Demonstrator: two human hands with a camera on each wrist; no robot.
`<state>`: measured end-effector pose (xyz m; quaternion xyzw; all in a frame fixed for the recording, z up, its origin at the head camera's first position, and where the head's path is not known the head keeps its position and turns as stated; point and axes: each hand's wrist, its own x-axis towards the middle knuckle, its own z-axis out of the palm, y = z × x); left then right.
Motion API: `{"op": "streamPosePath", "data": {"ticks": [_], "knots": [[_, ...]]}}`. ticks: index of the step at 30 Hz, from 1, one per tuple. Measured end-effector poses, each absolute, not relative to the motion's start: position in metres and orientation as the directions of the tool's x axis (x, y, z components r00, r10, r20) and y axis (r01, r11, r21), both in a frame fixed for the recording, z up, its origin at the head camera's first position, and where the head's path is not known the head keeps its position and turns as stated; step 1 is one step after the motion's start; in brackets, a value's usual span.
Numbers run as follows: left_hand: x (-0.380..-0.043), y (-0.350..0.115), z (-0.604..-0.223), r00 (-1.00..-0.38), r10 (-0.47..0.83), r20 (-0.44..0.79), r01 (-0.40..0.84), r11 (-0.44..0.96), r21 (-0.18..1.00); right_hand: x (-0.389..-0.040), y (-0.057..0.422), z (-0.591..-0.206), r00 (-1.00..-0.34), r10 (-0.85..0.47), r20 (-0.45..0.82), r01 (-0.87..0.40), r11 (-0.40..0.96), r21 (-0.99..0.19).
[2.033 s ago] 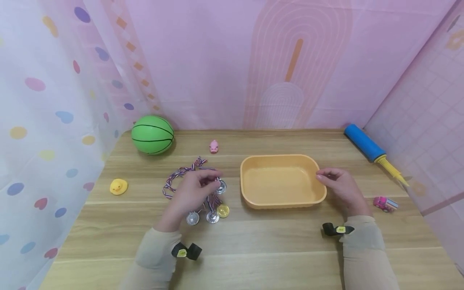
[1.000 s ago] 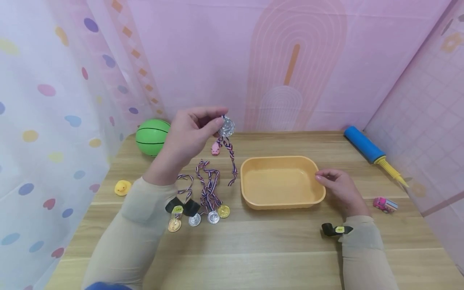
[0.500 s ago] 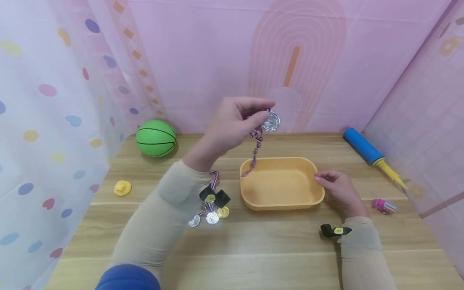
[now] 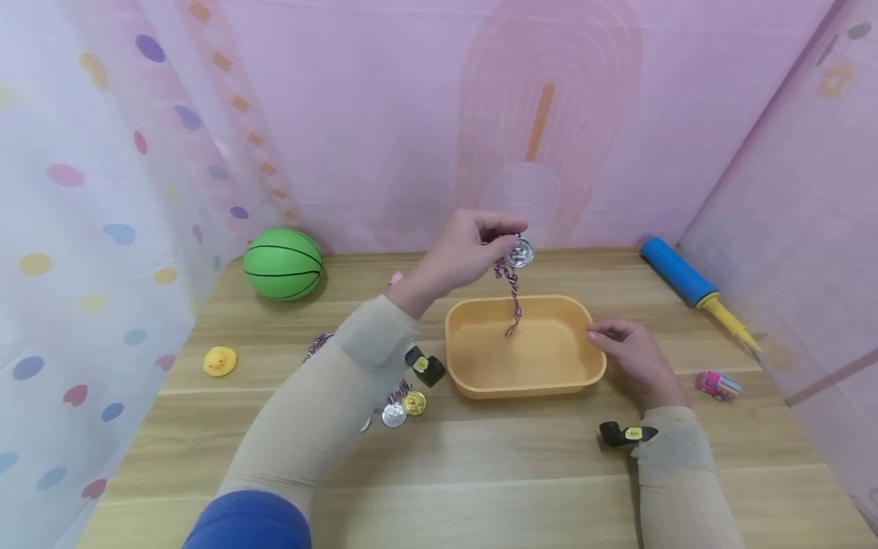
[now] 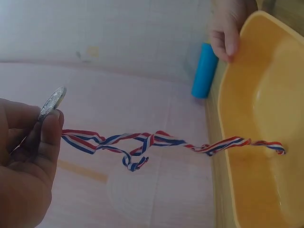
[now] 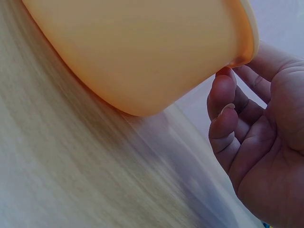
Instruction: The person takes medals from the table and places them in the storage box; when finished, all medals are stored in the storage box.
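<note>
A silver medal [image 4: 521, 253] is pinched between the thumb and fingers of my left hand [image 4: 469, 252], raised over the far side of the yellow basin [image 4: 457, 377]. Its red, white and blue ribbon [image 5: 164, 140] dangles down, the loose end overlapping the basin's inside. At the basin's right end, my right hand [image 4: 638, 362] holds the rim between thumb and fingers; the right wrist view shows its fingertips at the underside of the lip. On the table left of the basin lie a gold medal [image 4: 414, 402] and another silver medal [image 4: 394, 415], their ribbons partly hidden behind my left sleeve.
Toward the back left sits a green ball [image 4: 283, 264], with a yellow rubber duck [image 4: 220, 361] nearer. A pink pig toy [image 4: 395, 278] is mostly covered by my left wrist. On the right are a blue hand pump [image 4: 679, 271] and a pink toy truck [image 4: 718, 385].
My left hand has lifted the silver medal from beside the other medals, carried it right to above the basin, and lowered it slightly. My right hand has stayed at the rim.
</note>
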<state>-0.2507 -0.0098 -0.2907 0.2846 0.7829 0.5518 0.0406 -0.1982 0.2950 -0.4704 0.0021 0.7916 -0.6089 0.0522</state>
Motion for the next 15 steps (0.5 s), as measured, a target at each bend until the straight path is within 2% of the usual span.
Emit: {"op": "streamPosePath", "data": {"ticks": [8, 15], "knots": [[-0.242, -0.052, -0.301, -0.878, 0.441, 0.184, 0.334, 0.291, 0.896, -0.201, 0.296, -0.467, -0.997, -0.071, -0.025, 0.008, 0.230, -0.973], [-0.237, -0.035, -0.327, -0.878, 0.468, 0.104, 0.302, 0.371, 0.878, -0.198, 0.297, -0.467, -0.997, -0.061, -0.040, 0.027, 0.203, -0.979]]}}
